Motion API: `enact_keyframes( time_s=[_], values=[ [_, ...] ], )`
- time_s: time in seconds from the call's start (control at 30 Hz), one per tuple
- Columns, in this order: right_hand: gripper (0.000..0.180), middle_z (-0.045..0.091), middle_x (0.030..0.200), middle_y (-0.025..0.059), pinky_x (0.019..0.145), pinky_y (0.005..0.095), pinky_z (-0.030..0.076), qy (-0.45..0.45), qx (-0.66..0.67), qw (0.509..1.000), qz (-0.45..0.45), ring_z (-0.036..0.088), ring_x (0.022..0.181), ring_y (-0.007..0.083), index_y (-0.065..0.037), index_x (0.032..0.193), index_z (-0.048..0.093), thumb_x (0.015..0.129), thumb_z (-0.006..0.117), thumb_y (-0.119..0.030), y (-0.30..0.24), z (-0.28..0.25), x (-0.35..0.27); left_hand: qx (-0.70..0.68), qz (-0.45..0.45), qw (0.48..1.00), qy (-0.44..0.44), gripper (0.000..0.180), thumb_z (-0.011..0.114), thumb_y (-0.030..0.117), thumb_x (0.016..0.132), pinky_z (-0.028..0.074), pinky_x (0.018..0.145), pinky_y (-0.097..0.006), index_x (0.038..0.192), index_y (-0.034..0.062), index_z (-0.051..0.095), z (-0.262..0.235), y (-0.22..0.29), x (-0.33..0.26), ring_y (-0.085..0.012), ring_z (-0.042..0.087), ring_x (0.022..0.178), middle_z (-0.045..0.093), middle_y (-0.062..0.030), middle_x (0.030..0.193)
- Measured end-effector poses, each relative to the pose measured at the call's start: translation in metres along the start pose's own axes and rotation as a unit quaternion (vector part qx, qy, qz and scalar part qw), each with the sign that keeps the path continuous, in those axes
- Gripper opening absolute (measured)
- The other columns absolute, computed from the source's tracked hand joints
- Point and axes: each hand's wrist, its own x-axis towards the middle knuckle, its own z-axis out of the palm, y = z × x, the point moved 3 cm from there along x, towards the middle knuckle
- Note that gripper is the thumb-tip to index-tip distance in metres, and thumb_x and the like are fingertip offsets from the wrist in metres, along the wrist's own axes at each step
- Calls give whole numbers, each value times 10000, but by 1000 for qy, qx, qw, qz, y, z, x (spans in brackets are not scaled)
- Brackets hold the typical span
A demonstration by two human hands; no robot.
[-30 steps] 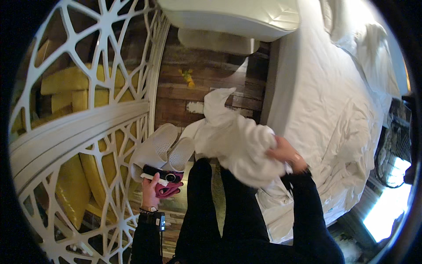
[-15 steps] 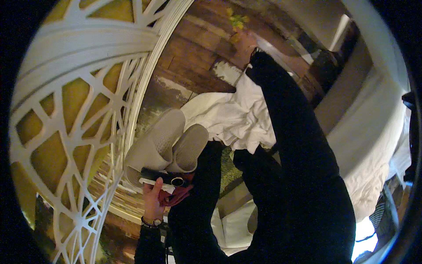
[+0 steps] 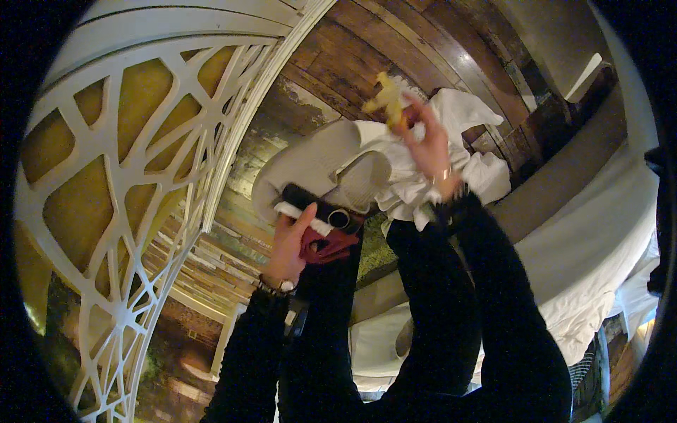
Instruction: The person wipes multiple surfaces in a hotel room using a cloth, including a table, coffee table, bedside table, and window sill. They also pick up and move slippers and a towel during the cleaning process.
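Observation:
My left hand (image 3: pixel 288 248) is closed around a bundle: a black cylinder (image 3: pixel 305 197) with a ring-like end, a white crumpled piece (image 3: pixel 321 226) and dark red cloth (image 3: pixel 328 247). Two grey-beige slippers (image 3: pixel 300 163) lie against the bundle's far side; whether the fingers grip them too is hidden. Farther off to the right, my right hand (image 3: pixel 430 146) pinches a soft yellow piece (image 3: pixel 388 102) with pointed ends, its kind unclear. A crumpled white cloth (image 3: pixel 486 176) spreads around and beneath my right wrist; I cannot tell whether that hand holds any of it.
On the left rises a white lattice panel (image 3: pixel 106 162) with an edge strip. Patchwork wooden flooring (image 3: pixel 338 49) stretches ahead. A bed with pale bedding (image 3: pixel 564 268) runs along the right. My dark-clothed legs (image 3: pixel 430 303) stand below, with a green mat (image 3: pixel 374 257) between them.
My right hand, stretched far out, has drawn back nearer with the yellow piece. My left hand and its bundle have moved forward and right, the slippers along with them. The white cloth has shifted right.

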Motion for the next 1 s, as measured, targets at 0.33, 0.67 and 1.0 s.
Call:
enact_keyframes(
  time_s=[0.33,0.67,1.0],
  values=[
    [248,604,962,59,915,432,441,-104,-11,977,-185,553,1113,340,-71,987,695,743,706,-21,-113,6,-88,-170,-27,977,-122,317,579,199,946,537,722,-294,1236,83,520,58,3,20,-158,635,932,621,-51,1134],
    [223,638,1109,104,1013,465,381,-165,151,972,-73,501,1219,314,-60,1026,680,846,682,-191,-72,-43,-88,83,-19,996,-6,359,654,167,903,431,413,-200,1227,95,518,67,14,2,-88,620,699,645,-8,1003],
    [661,621,1133,226,768,422,538,-266,-372,799,391,641,980,344,-93,1400,391,790,626,-192,212,-59,-152,148,18,987,54,344,660,187,897,455,428,-223,1211,121,537,17,26,-28,-103,637,731,656,5,986]
  ],
)
